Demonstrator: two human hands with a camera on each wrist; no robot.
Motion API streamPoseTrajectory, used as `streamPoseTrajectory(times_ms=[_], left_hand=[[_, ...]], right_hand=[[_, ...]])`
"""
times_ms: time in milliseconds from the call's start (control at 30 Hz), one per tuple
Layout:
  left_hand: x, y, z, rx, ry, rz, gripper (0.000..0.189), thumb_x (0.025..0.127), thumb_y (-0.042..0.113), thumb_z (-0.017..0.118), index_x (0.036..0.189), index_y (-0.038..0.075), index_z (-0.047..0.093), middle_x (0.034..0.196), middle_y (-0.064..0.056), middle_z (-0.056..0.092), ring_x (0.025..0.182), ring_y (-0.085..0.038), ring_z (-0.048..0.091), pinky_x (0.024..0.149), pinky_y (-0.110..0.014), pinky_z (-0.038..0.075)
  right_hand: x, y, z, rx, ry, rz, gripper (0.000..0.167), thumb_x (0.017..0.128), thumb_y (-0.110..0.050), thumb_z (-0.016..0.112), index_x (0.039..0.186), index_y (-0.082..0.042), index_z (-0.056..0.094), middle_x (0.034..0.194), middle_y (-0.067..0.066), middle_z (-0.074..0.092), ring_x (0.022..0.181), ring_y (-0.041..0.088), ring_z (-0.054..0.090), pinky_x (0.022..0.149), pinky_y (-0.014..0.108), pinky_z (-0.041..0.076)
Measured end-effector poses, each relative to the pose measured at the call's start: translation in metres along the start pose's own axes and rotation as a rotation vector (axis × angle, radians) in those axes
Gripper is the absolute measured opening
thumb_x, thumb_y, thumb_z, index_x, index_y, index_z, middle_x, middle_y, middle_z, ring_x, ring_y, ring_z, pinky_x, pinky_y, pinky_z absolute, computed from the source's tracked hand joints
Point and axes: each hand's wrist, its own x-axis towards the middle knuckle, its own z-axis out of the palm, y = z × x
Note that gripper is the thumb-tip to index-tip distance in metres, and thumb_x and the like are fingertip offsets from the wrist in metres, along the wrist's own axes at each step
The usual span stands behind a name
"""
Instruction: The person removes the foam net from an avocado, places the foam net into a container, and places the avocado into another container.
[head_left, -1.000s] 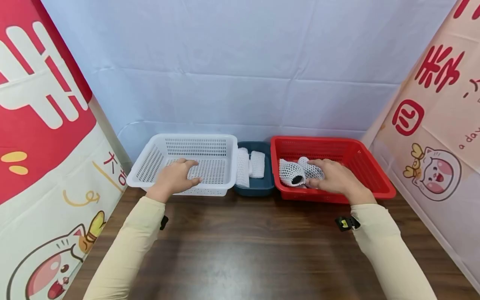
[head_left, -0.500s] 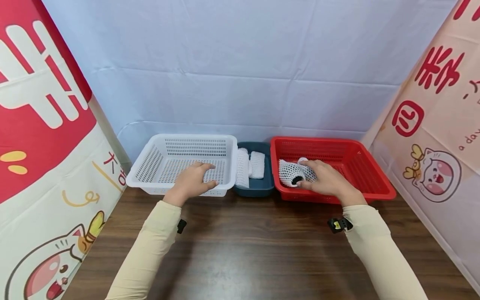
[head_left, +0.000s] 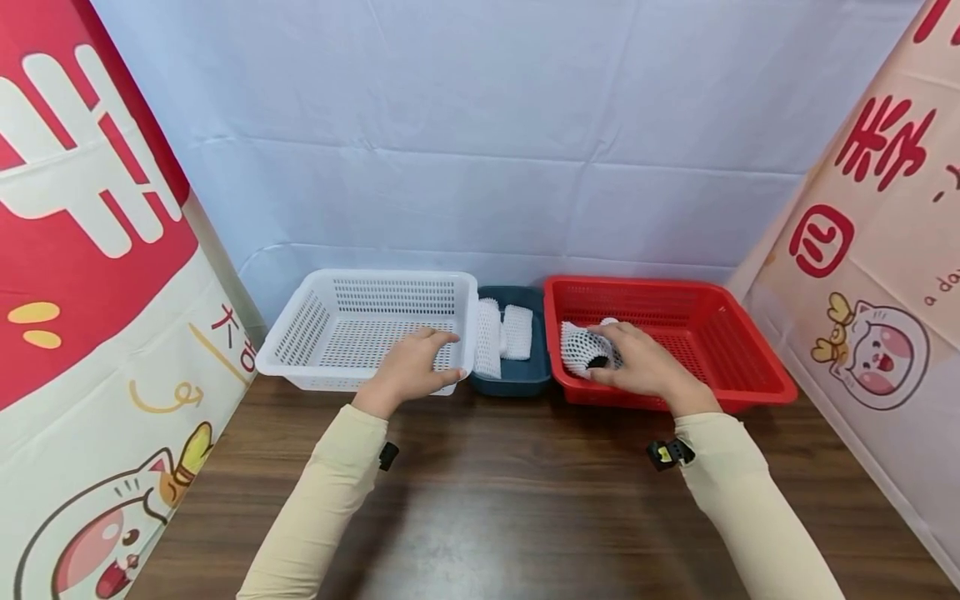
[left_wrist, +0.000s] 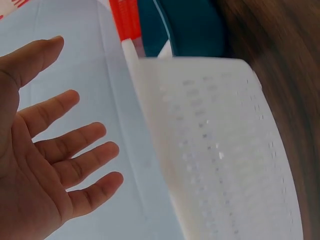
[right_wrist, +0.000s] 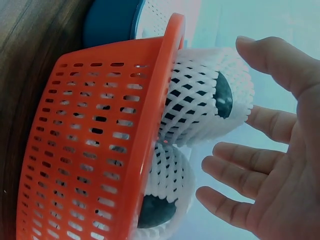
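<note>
My left hand point(head_left: 411, 367) hovers over the front right of the white basket point(head_left: 307, 367), fingers spread and holding nothing. In the left wrist view its palm and fingers point(left_wrist: 90, 165) are apart from the basket wall. My right hand point(head_left: 637, 360) is over the left part of the red basket point(head_left: 765, 375), fingers loosely extended around a white foam-netted thing point(head_left: 581, 346). The right wrist view shows this dark, smooth, rounded thing in its foam net point(right_wrist: 190, 100), between thumb and index finger, not gripped. A second foam-netted dark thing point(right_wrist: 167, 175) lies beside it, mostly hidden by my hand in the head view.
Between the two baskets stands a dark blue bin point(head_left: 517, 387) with several white foam net sleeves point(head_left: 517, 332) in it. All three containers line up at the back of the wooden table point(head_left: 480, 500), before a pale cloth. Printed cloths point(head_left: 862, 350) hang on both sides.
My left hand has moved right across the white basket toward its right rim. My right hand has shifted left, over the nearer foam-netted thing. The containers have stayed put.
</note>
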Motion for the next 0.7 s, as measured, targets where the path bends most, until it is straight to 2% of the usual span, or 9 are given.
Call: streamPoseTrajectory(times_ms=[200, 433, 700], left_hand=[[0.006, 0.009, 0.010, -0.026, -0.001, 0.032, 0.054, 0.083, 0.040, 0.066, 0.127, 0.011, 0.056, 0.125, -0.012, 0.053, 0.109, -0.028, 0.052, 0.085, -0.044, 0.045], [0.011, 0.019, 0.016, -0.079, 0.002, 0.024, 0.052, 0.083, 0.037, 0.067, 0.128, 0.012, 0.056, 0.125, -0.010, 0.054, 0.109, -0.027, 0.052, 0.085, -0.044, 0.044], [0.017, 0.027, 0.024, -0.122, 0.003, 0.071, 0.051, 0.084, 0.035, 0.067, 0.128, 0.011, 0.056, 0.122, -0.010, 0.055, 0.105, -0.025, 0.053, 0.085, -0.042, 0.044]], right_hand=[[0.003, -0.002, 0.004, 0.005, -0.004, 0.000, 0.078, 0.070, -0.028, 0.080, 0.135, -0.005, 0.045, 0.126, 0.020, 0.045, 0.110, 0.033, 0.042, 0.082, 0.054, 0.045], [0.005, -0.002, 0.007, -0.002, -0.006, 0.013, 0.080, 0.068, -0.028, 0.082, 0.136, -0.006, 0.045, 0.127, 0.020, 0.044, 0.110, 0.034, 0.041, 0.084, 0.055, 0.043], [0.006, -0.002, 0.009, -0.075, -0.008, 0.020, 0.088, 0.064, -0.029, 0.083, 0.140, -0.011, 0.042, 0.131, 0.021, 0.043, 0.116, 0.037, 0.040, 0.089, 0.063, 0.032]])
